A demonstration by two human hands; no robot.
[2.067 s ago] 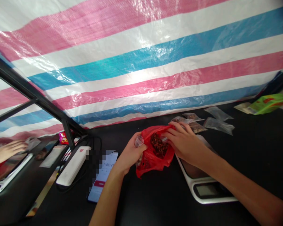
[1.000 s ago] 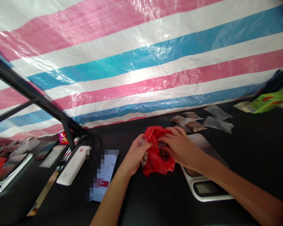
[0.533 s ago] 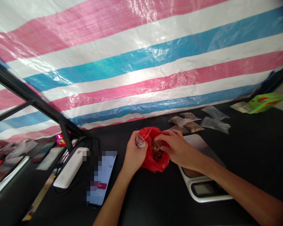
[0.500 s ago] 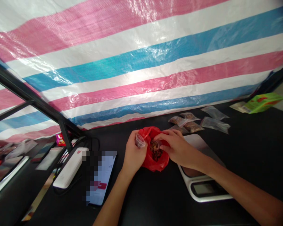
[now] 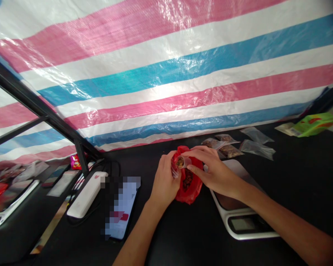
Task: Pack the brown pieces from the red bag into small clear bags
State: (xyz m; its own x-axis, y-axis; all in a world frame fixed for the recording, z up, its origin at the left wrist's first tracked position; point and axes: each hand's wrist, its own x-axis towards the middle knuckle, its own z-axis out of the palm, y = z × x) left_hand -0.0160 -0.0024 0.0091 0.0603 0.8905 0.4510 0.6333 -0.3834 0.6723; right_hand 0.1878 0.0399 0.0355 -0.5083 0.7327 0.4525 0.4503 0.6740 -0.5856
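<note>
My right hand [image 5: 212, 168] pinches a small clear plastic cup [image 5: 187, 162] between thumb and fingers. The cup is tilted toward the left and has brown dried bits [image 5: 180, 162] in it. My left hand [image 5: 164, 179] is closed on a small clear plastic bag [image 5: 174, 171], held right beside the cup's mouth. Below and between the hands stands an opened red plastic bag [image 5: 190, 195], with more dark brown bits [image 5: 187, 180] inside. My left fingers are partly hidden, so whether they also grip the red bag I cannot tell.
A scale [image 5: 233, 222] lies under my right forearm. Behind it are filled clear packets [image 5: 230, 150], flat clear bags [image 5: 258, 147] and a green package [image 5: 316, 125]. A phone [image 5: 124, 210] and a white power strip [image 5: 87, 194] lie left, near a black metal frame [image 5: 81, 157].
The cup has come up out of the red bag and leftward to the clear bag in my left hand. My left hand has turned toward it. The view has shifted slightly.
</note>
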